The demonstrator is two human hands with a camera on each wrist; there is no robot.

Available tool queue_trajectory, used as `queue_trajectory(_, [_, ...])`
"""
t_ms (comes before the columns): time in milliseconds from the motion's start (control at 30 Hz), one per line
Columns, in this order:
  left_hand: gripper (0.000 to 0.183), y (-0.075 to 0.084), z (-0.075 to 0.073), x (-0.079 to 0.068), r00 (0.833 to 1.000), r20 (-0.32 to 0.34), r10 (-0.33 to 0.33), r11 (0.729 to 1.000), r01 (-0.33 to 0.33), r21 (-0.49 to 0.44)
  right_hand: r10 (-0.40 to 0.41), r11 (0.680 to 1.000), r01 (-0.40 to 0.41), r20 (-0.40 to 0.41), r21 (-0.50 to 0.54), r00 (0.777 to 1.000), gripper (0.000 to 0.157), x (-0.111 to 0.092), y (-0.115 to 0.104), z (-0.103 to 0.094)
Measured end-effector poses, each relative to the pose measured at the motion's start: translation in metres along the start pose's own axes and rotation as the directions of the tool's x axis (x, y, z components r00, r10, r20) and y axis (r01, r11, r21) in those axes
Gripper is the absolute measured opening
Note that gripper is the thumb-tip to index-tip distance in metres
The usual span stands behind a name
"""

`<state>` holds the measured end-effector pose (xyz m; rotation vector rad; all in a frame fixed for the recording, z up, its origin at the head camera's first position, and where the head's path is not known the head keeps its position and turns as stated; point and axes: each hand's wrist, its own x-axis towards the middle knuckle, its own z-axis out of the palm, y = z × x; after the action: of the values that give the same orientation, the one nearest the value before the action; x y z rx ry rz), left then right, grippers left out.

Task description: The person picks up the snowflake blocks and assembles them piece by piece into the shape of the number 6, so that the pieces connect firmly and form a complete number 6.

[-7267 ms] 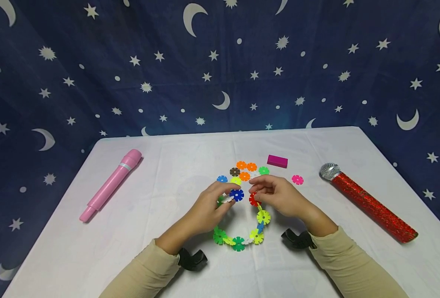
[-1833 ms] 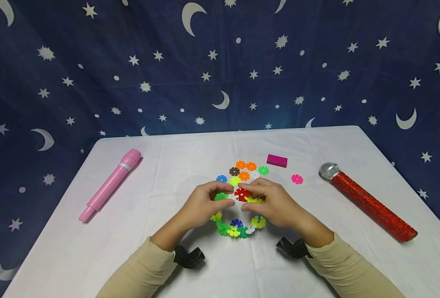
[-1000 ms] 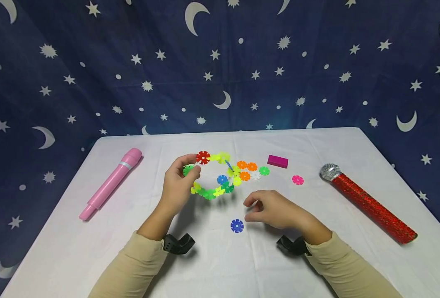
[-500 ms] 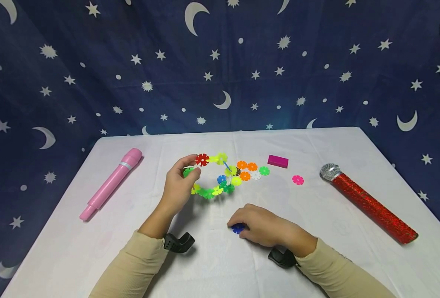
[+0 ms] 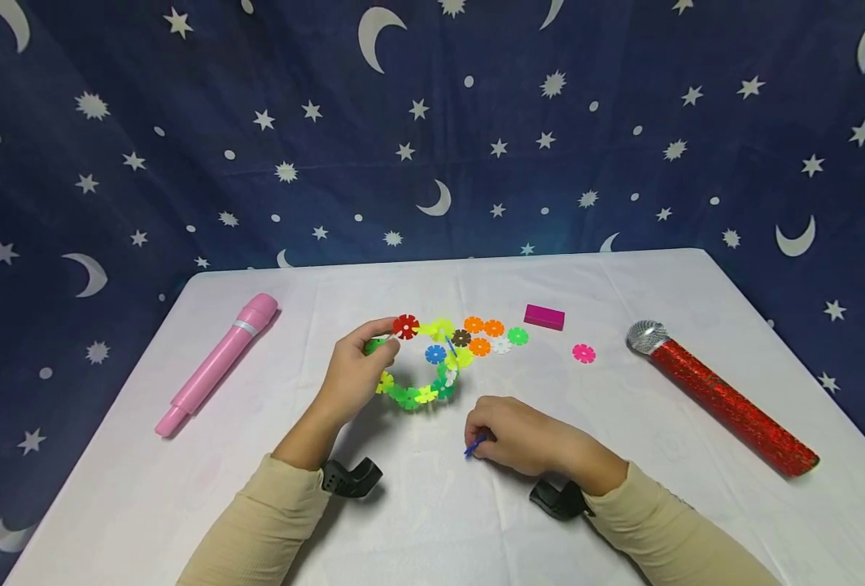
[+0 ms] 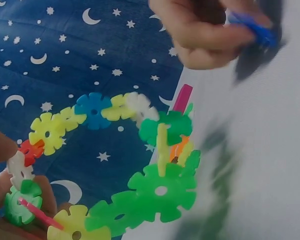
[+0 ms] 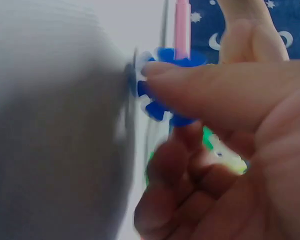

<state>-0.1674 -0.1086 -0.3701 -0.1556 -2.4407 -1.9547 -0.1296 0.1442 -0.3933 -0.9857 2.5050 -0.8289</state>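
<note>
My left hand (image 5: 351, 370) pinches a ring of interlocking plastic flower discs (image 5: 407, 399) near its white and red links, holding it raised and tilted above the table. Green, yellow, white, blue and red discs make up the ring, seen close in the left wrist view. A dark blue flower disc (image 5: 474, 446) is pinched between the thumb and fingers of my right hand (image 5: 523, 435), low over the cloth. In the right wrist view the thumb lies across this blue disc (image 7: 155, 110), covering part of it.
Behind the ring lie loose discs, among them an orange one (image 5: 479, 347), a brown one (image 5: 461, 338) and a pink one (image 5: 583, 353). A magenta block (image 5: 544, 317) sits farther back. A pink microphone (image 5: 216, 366) lies left, a red glittery microphone (image 5: 725, 399) right.
Both hands were at the ring; the left has carried it left and away from me. My right hand has let go of the ring and picked the dark blue disc off the table, turning it edge-on.
</note>
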Motion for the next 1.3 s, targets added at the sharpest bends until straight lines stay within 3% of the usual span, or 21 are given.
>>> queue_trajectory(100, [0.037, -0.001, 0.0, 0.0, 0.999, 0.044, 0.018, 1.0, -0.017, -0.013, -0.016, 0.99, 0.025, -0.069, 0.139, 0.997, 0.006, -0.002, -0.001, -0.007])
queue_trajectory(200, [0.04, 0.0, 0.0, -0.001, 0.993, 0.11, 0.041, 0.999, -0.041, -0.002, 0.008, 0.952, 0.053, -0.197, 0.3, 0.98, 0.017, -0.006, -0.003, -0.017])
queue_trajectory(400, [0.041, 0.002, 0.0, -0.005, 0.976, 0.207, 0.07, 0.997, -0.078, 0.029, 0.053, 0.871, 0.181, -0.453, 0.458, 0.89, 0.031, -0.009, -0.005, -0.026])
queue_trajectory(467, [0.04, 0.002, 0.001, -0.007, 0.969, 0.235, 0.076, 0.996, -0.084, 0.027, 0.06, 0.865, 0.204, -0.498, 0.458, 0.865, 0.034, -0.009, -0.005, -0.028])
queue_trajectory(533, [0.039, 0.003, 0.002, -0.008, 0.962, 0.264, 0.075, 0.996, -0.087, 0.033, 0.065, 0.867, 0.208, -0.516, 0.453, 0.854, 0.039, -0.01, -0.005, -0.03])
queue_trajectory(733, [0.038, 0.007, 0.005, -0.013, 0.933, 0.346, 0.097, 0.987, -0.135, 0.085, 0.068, 0.877, 0.193, -0.512, 0.439, 0.856, 0.048, -0.014, -0.006, -0.035])
queue_trajectory(867, [0.037, 0.011, 0.006, -0.015, 0.912, 0.387, 0.134, 0.977, -0.188, 0.104, 0.07, 0.888, 0.18, -0.513, 0.422, 0.855, 0.045, -0.014, -0.007, -0.036])
queue_trajectory(1000, [0.036, 0.014, 0.007, -0.019, 0.894, 0.416, 0.165, 0.967, -0.23, 0.11, 0.047, 0.92, 0.17, -0.53, 0.353, 0.846, 0.038, -0.013, -0.006, -0.035])
queue_trajectory(1300, [0.035, 0.015, 0.009, -0.022, 0.847, 0.467, 0.252, 0.934, -0.339, 0.111, 0.022, 0.945, 0.142, -0.49, 0.296, 0.872, 0.027, -0.013, -0.003, -0.033])
